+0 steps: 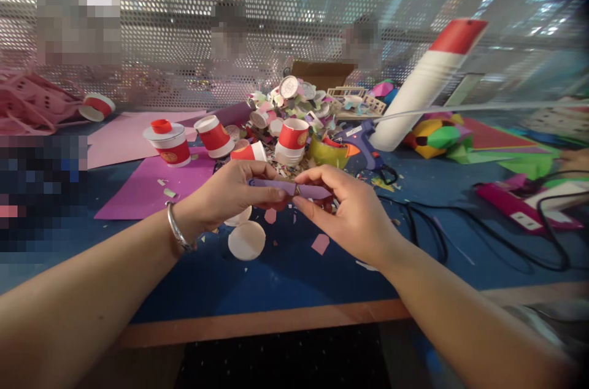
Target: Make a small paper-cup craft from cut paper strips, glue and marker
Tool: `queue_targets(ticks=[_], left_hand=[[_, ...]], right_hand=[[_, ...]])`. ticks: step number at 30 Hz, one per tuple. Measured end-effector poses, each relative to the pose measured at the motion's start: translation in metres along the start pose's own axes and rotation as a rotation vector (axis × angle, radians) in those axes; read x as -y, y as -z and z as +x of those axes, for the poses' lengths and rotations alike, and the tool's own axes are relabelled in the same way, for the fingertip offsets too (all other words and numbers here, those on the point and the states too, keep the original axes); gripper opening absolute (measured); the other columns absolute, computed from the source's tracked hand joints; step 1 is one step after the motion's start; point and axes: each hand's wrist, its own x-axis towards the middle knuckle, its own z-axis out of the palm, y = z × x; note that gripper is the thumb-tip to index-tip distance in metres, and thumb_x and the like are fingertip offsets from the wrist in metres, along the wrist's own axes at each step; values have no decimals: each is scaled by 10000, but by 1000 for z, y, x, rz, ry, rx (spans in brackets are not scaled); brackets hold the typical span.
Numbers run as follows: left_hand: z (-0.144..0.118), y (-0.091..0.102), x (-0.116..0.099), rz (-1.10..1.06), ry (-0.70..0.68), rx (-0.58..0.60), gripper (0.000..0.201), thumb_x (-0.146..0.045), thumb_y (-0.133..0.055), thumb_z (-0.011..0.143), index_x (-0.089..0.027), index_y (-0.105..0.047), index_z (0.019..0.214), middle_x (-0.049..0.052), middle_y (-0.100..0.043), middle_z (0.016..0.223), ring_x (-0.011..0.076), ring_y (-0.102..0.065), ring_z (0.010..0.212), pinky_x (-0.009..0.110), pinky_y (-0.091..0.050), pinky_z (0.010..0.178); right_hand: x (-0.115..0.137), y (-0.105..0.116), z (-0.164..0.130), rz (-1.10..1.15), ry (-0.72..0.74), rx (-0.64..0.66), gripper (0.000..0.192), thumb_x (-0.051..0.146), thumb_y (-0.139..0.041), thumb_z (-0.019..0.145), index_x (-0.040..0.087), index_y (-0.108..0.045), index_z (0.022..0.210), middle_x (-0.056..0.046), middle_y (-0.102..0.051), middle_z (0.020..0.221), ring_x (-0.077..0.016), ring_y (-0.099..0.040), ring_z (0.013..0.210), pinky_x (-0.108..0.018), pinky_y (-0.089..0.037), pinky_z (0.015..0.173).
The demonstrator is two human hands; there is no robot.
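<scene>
Between my two hands, above the front of the blue table, is a strip of purple paper [271, 184]. My left hand [234, 189], with a silver bracelet at the wrist, pinches its left part between thumb and fingers. At the other end my right hand [347, 208] grips the strip with thumb and fingertips. Below the hands lie a white paper disc [247, 240] and a pink paper scrap [321, 244]. Just behind them stand red and white paper cups, one upright [293, 138] and another [215, 136] tilted.
A blue glue gun [363, 142] rests behind my right hand. A tall stack of paper cups [427, 85] leans at the right. Black cables [442, 211] run to a magenta power strip [515, 208]. Purple paper sheets [151, 192] lie left, and a heap of paper cutouts [299, 100] sits behind.
</scene>
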Motion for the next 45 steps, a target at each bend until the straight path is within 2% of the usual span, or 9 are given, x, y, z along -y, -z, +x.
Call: queue_targets(ticks=[7,14,20,26,33,37,39,42,45], left_hand=[[3,-2,3,-129,70,21,135,-233,-710,900,-102,-685,918,83,-757,854,163,-720,714,296,-586,698],[3,-2,2,-104,57,15,146,-246,-710,909,-119,-667,853,55,-747,795,151,-712,667,299,-578,710],[3,1,5,-38,-68,34,139,-254,-694,916,-116,-680,901,49,-745,817,155,-719,695,330,-592,772],[-1,3,-3,211,-229,-43,106,-222,-707,914,-121,-705,880,54,-761,828,155,-716,760,263,-566,718],[3,5,3,177,-177,-102,150,-263,-719,914,-114,-733,910,61,-766,866,161,-736,807,267,-610,757],[4,4,5,104,-124,-114,142,-258,-740,896,-118,-729,916,56,-762,878,161,-737,817,280,-625,775],[3,2,4,78,-94,-108,141,-252,-744,892,-117,-724,927,54,-762,871,156,-736,794,289,-624,783],[1,0,1,34,-63,-74,149,-264,-732,903,-118,-711,926,50,-760,831,148,-731,735,294,-611,772],[1,-2,0,30,-62,-51,161,-279,-726,908,-120,-701,899,44,-750,772,146,-717,674,299,-594,745]], right_hand=[[1,-2,0,-91,112,-15,332,156,-754,835,187,-624,1139,-54,-708,1085,-194,-675,911,-317,-552,772],[0,-1,0,-86,112,-22,263,176,-737,869,196,-641,1113,-42,-714,1056,-188,-681,898,-307,-544,752],[0,0,1,-27,73,-28,109,187,-652,940,202,-674,1046,-22,-733,971,-160,-681,818,-292,-533,743],[0,2,-1,-27,56,-97,84,229,-636,963,199,-683,1025,-25,-727,905,-161,-678,776,-295,-528,706],[-3,1,-1,-61,92,-194,77,189,-601,971,188,-669,1008,-20,-677,878,-132,-631,704,-283,-524,660],[-2,2,-1,-115,128,-230,93,175,-615,951,207,-656,1028,-38,-675,935,-155,-633,735,-304,-533,648],[1,3,-1,-162,170,-200,142,182,-634,937,221,-644,1072,-66,-676,1014,-201,-658,852,-346,-560,710],[3,2,-1,-237,238,-115,270,196,-674,911,238,-617,1172,-103,-668,1132,-286,-635,1088,-470,-548,927],[2,0,-1,-278,256,-50,334,194,-692,898,232,-600,1217,-118,-653,1165,-316,-598,1158,-521,-509,1003]])
